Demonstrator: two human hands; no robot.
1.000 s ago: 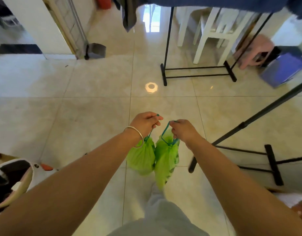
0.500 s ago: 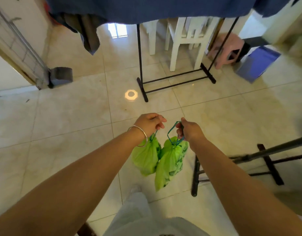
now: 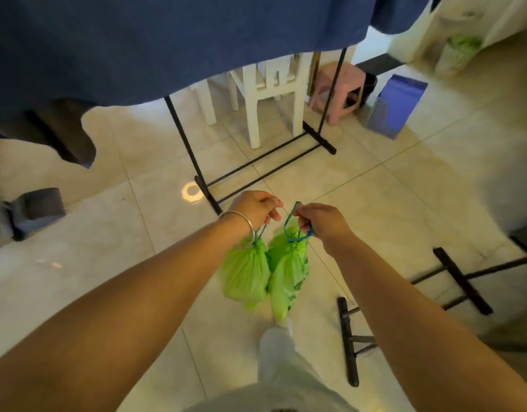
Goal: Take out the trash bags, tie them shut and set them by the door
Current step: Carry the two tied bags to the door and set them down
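Note:
Two small green trash bags hang side by side above the tiled floor, each drawn closed by a teal drawstring. My left hand (image 3: 256, 208), with a silver bangle on the wrist, grips the string of the left bag (image 3: 245, 273). My right hand (image 3: 323, 221) pinches the string loop of the right bag (image 3: 287, 276). The bags touch each other in front of my leg. No door shows in this view.
A black clothes rack (image 3: 256, 166) with a dark blue cloth (image 3: 167, 40) stands straight ahead. Behind it are a white chair (image 3: 268, 90), a pink stool (image 3: 339, 90) and a blue basket (image 3: 396, 105). Another black rack base (image 3: 461, 281) lies at the right. A dark dustpan (image 3: 38, 203) sits left.
The view has swung right and moved forward toward the rack, whose blue cloth now fills the top. Both hands still carry the bags, which sway slightly.

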